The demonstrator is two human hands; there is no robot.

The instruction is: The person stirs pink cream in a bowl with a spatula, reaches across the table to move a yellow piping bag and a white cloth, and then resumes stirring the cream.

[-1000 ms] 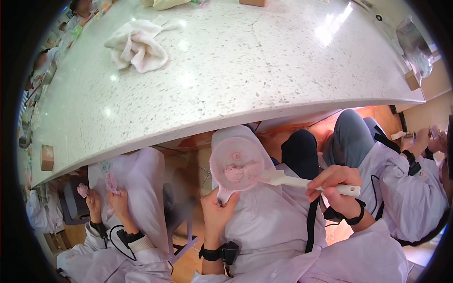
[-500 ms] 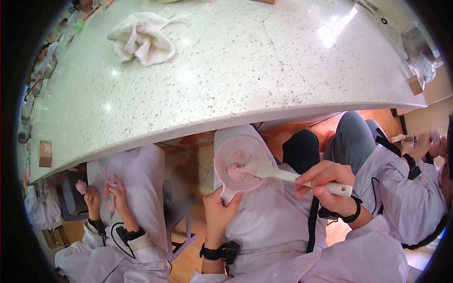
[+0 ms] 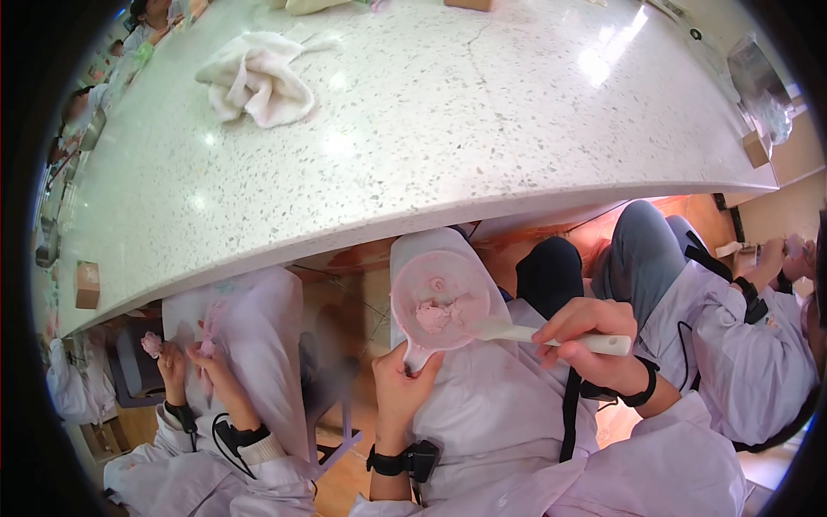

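My left hand (image 3: pixel 403 385) is closed round the short handle of a pink bowl (image 3: pixel 405 297), which rests over my lap below the table edge. Inside the bowl lies a lump of pink cream (image 3: pixel 438 315), with thinner smears on the wall. A white spatula (image 3: pixel 517 333) is gripped in my right hand (image 3: pixel 594 340), its fingers wrapped round the handle. The spatula's blade dips into the bowl at its right side, touching or close to the cream; its tip blends with the pink and is hard to make out.
A speckled white table (image 3: pixel 413 129) spans the view ahead, with a crumpled white cloth (image 3: pixel 258 82) on it. At left a co-worker's hands (image 3: pixel 207 362) hold a pink flower and a piping bag (image 3: pixel 213 323). Another co-worker (image 3: pixel 749 336) sits at right. Small boxes (image 3: pixel 88 284) stand near the table's ends.
The spatula's blade has moved down and right within the bowl, toward its right wall. My right hand shifted slightly left and down. The cream lump looks more spread out.
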